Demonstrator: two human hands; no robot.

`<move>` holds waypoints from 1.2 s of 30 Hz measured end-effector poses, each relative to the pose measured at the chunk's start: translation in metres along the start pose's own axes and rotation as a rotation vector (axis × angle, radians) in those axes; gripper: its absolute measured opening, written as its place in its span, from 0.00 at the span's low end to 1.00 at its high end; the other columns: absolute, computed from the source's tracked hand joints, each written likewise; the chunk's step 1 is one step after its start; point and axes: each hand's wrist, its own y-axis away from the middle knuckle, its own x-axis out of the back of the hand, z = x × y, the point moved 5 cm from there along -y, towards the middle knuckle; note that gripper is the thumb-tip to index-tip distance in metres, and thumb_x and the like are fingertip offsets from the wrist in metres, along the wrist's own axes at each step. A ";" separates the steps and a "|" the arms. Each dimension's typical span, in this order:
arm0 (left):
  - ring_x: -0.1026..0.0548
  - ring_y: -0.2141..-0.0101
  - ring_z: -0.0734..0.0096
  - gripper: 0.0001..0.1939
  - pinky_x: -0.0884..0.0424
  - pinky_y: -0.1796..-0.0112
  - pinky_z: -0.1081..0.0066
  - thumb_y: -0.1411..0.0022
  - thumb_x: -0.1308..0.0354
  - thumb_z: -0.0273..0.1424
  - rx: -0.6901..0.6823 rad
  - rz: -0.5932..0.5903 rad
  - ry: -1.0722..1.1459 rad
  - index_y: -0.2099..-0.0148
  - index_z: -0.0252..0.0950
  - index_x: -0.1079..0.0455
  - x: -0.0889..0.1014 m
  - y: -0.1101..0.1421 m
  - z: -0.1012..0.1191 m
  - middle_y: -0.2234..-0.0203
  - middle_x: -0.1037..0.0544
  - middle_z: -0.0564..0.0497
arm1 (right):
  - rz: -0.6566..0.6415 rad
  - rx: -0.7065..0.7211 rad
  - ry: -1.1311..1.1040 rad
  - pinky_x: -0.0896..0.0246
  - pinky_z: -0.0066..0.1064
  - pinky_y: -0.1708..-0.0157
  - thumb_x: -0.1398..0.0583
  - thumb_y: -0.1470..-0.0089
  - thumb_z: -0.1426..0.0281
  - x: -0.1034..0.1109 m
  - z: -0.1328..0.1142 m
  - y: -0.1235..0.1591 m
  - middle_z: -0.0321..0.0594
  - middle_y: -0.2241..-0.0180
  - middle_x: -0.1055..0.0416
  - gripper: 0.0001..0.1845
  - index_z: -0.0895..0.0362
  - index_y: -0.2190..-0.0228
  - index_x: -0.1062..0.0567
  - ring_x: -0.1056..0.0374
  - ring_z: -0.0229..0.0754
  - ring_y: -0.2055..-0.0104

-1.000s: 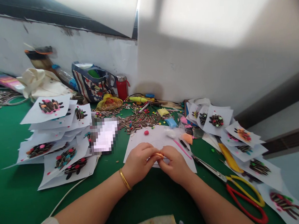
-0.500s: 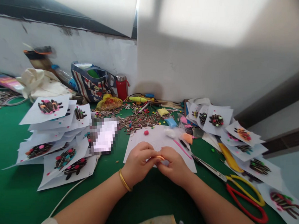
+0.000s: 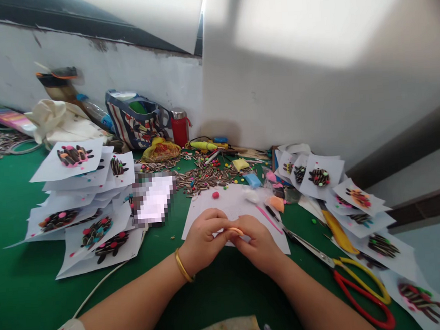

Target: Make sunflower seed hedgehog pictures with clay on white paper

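Observation:
My left hand and my right hand meet over a white sheet of paper on the green table. Both pinch a small piece of orange clay between their fingertips. The left wrist wears a gold bangle. A small red clay ball lies on the sheet beyond the hands, and a pile of striped sunflower seeds lies past it.
Stacks of finished seed-and-clay pictures lie at left and right. Red and yellow scissors rest right of my forearm. Clay lumps, a red flask, a striped bag and a white cable surround the sheet.
The hands stay together in the same spot; the fingers shift slightly as they work the orange clay.

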 end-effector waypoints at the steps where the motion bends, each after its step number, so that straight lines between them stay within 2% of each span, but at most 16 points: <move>1: 0.28 0.64 0.70 0.08 0.30 0.60 0.69 0.38 0.40 0.31 0.001 -0.006 0.005 0.57 0.39 0.23 0.000 0.000 0.000 0.66 0.27 0.49 | 0.000 0.000 -0.006 0.41 0.35 0.61 0.44 0.39 0.67 0.001 0.000 0.000 0.38 0.68 0.26 0.09 0.53 0.62 0.24 0.32 0.42 0.64; 4: 0.28 0.60 0.68 0.14 0.30 0.57 0.66 0.40 0.38 0.31 -0.030 -0.024 -0.012 0.51 0.38 0.25 -0.001 0.001 0.002 0.62 0.27 0.47 | 0.011 0.012 0.019 0.41 0.36 0.59 0.44 0.40 0.67 0.001 0.000 0.001 0.38 0.71 0.27 0.09 0.53 0.67 0.24 0.33 0.42 0.66; 7: 0.28 0.63 0.69 0.08 0.30 0.60 0.68 0.38 0.39 0.31 -0.047 -0.017 -0.031 0.57 0.38 0.23 -0.002 0.001 0.002 0.66 0.26 0.48 | 0.020 0.012 0.070 0.41 0.37 0.58 0.43 0.43 0.69 0.000 0.000 0.000 0.36 0.76 0.30 0.08 0.54 0.72 0.25 0.35 0.41 0.70; 9: 0.28 0.66 0.71 0.06 0.30 0.62 0.69 0.38 0.40 0.32 -0.032 -0.003 -0.022 0.61 0.38 0.22 -0.002 0.001 0.000 0.69 0.27 0.50 | 0.002 0.004 0.059 0.42 0.35 0.60 0.43 0.43 0.70 -0.001 -0.001 0.000 0.37 0.73 0.29 0.07 0.54 0.69 0.24 0.34 0.41 0.68; 12: 0.28 0.65 0.71 0.07 0.30 0.61 0.69 0.37 0.40 0.32 -0.015 0.000 -0.007 0.59 0.38 0.23 -0.001 0.000 -0.001 0.68 0.27 0.50 | -0.011 0.006 0.010 0.43 0.34 0.62 0.44 0.40 0.69 0.000 -0.001 0.000 0.38 0.69 0.26 0.08 0.54 0.63 0.24 0.33 0.41 0.65; 15: 0.28 0.60 0.68 0.13 0.30 0.57 0.66 0.39 0.39 0.31 -0.063 -0.020 -0.021 0.51 0.39 0.26 -0.002 0.001 0.002 0.62 0.27 0.47 | 0.010 0.018 0.034 0.43 0.35 0.62 0.43 0.42 0.69 0.001 0.001 0.000 0.37 0.72 0.28 0.07 0.55 0.68 0.25 0.35 0.41 0.67; 18: 0.28 0.62 0.69 0.09 0.30 0.59 0.67 0.38 0.39 0.30 -0.101 -0.023 -0.047 0.55 0.39 0.24 -0.003 0.002 0.003 0.65 0.26 0.48 | 0.026 0.023 0.078 0.44 0.35 0.62 0.42 0.45 0.72 0.000 0.001 0.001 0.35 0.76 0.32 0.06 0.55 0.74 0.27 0.37 0.41 0.70; 21: 0.28 0.66 0.71 0.06 0.30 0.62 0.70 0.37 0.40 0.31 -0.055 0.015 -0.032 0.60 0.38 0.23 -0.001 0.001 0.000 0.69 0.27 0.50 | 0.016 0.012 0.050 0.44 0.34 0.63 0.43 0.42 0.71 0.000 -0.001 -0.001 0.36 0.73 0.29 0.06 0.55 0.68 0.25 0.35 0.40 0.68; 24: 0.28 0.65 0.71 0.08 0.30 0.61 0.69 0.37 0.40 0.32 -0.017 0.040 -0.013 0.56 0.38 0.24 0.001 0.000 -0.002 0.67 0.26 0.50 | 0.026 -0.002 0.014 0.44 0.33 0.62 0.44 0.39 0.70 0.002 -0.003 -0.001 0.37 0.69 0.27 0.08 0.54 0.65 0.25 0.34 0.40 0.66; 27: 0.28 0.61 0.68 0.13 0.30 0.58 0.67 0.39 0.39 0.31 -0.042 0.017 -0.042 0.50 0.39 0.26 0.000 0.001 -0.002 0.63 0.26 0.48 | 0.042 -0.010 0.077 0.45 0.33 0.64 0.43 0.42 0.71 0.002 -0.001 0.000 0.37 0.74 0.30 0.08 0.56 0.71 0.26 0.36 0.41 0.68; 29: 0.28 0.62 0.69 0.09 0.30 0.59 0.68 0.38 0.39 0.31 -0.056 0.012 -0.053 0.55 0.39 0.24 -0.001 0.001 -0.002 0.65 0.26 0.49 | 0.048 -0.008 0.120 0.46 0.33 0.66 0.43 0.43 0.71 0.001 0.000 0.001 0.36 0.77 0.33 0.09 0.56 0.75 0.28 0.38 0.41 0.70; 33: 0.28 0.66 0.72 0.06 0.31 0.63 0.70 0.36 0.41 0.32 -0.012 0.029 -0.020 0.61 0.38 0.23 0.001 0.000 -0.003 0.70 0.27 0.50 | 0.005 -0.005 0.042 0.44 0.33 0.62 0.43 0.40 0.69 0.000 -0.002 0.000 0.37 0.70 0.28 0.06 0.54 0.64 0.25 0.35 0.41 0.66; 36: 0.28 0.62 0.70 0.09 0.30 0.59 0.68 0.37 0.40 0.32 -0.023 0.017 -0.013 0.54 0.39 0.25 0.000 0.000 -0.002 0.65 0.26 0.49 | -0.001 0.002 0.004 0.44 0.34 0.61 0.44 0.38 0.68 0.002 -0.001 0.000 0.37 0.68 0.26 0.08 0.53 0.62 0.25 0.34 0.41 0.64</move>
